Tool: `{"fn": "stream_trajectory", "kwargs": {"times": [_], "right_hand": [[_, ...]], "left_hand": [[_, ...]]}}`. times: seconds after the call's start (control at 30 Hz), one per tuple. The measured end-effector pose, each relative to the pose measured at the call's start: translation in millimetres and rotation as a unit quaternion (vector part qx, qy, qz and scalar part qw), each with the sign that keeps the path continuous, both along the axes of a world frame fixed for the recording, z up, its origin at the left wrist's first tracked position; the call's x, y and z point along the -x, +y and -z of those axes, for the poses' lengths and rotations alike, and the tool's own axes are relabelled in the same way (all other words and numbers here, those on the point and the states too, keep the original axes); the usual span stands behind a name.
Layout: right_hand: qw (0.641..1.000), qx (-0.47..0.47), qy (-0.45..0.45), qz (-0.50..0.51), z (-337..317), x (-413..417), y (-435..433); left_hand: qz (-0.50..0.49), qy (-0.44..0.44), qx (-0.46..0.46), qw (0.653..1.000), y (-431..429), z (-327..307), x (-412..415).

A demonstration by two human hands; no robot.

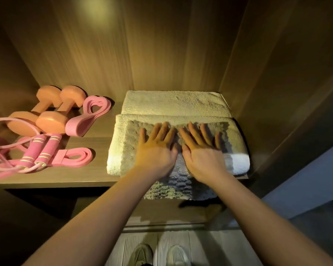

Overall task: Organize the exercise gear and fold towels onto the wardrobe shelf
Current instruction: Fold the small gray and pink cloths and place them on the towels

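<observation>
The left hand (154,150) and the right hand (202,152) lie flat, side by side, on the top towel (131,135). Its near edge hangs over the front of the shelf (88,177), below the wrists. Under it lies a folded towel (115,150). Beyond the fingertips sits a rear towel (173,102). Well left of the left hand lie two dumbbells (52,121), with a looped band (88,116) between them and the towels. Nearer the shelf front lie a skipping rope (40,148) and a second band (75,157).

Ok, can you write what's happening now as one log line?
hands: left hand and right hand flat on grey towel | grey towel: atop white towel, front edge overhanging shelf | shelf's left: dumbbells, jump rope
</observation>
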State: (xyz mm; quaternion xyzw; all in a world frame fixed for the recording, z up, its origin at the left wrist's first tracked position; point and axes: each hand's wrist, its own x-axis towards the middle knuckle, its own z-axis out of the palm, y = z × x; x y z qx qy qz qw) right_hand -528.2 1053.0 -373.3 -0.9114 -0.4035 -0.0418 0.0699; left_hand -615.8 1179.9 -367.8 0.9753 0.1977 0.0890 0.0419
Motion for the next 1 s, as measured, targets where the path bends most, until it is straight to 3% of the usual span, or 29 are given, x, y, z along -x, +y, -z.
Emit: {"fn": "stream_trajectory", "kwargs": {"times": [0.3,0.43,0.57,0.63,0.8,0.9,1.0], "right_hand": [[0.996,0.03,0.044,0.075,6.7,-22.4,-14.6],[0.988,0.04,0.045,0.144,6.2,-30.9,-41.6],[0.989,-0.069,0.024,0.131,12.0,-10.8,-70.3],[0.978,-0.158,0.064,0.117,23.9,4.9,-87.5],[0.906,-0.348,0.166,0.174,59.9,49.8,-119.0],[0.884,-0.368,0.196,0.211,71.5,59.6,-119.4],[0.883,-0.398,0.148,0.2,68.8,56.0,-111.8]], "left_hand": [[-0.12,0.039,0.013,0.992,36.5,4.4,12.2],[-0.163,-0.005,0.013,0.987,47.0,7.6,37.8],[-0.189,-0.063,0.006,0.98,41.6,16.7,74.5],[-0.204,-0.103,0.019,0.973,32.9,23.6,95.6],[-0.278,-0.235,0.072,0.929,4.8,48.5,140.6],[-0.323,-0.189,0.142,0.916,-3.2,66.6,150.5],[-0.31,-0.148,0.244,0.907,-5.2,81.7,148.5]]}}
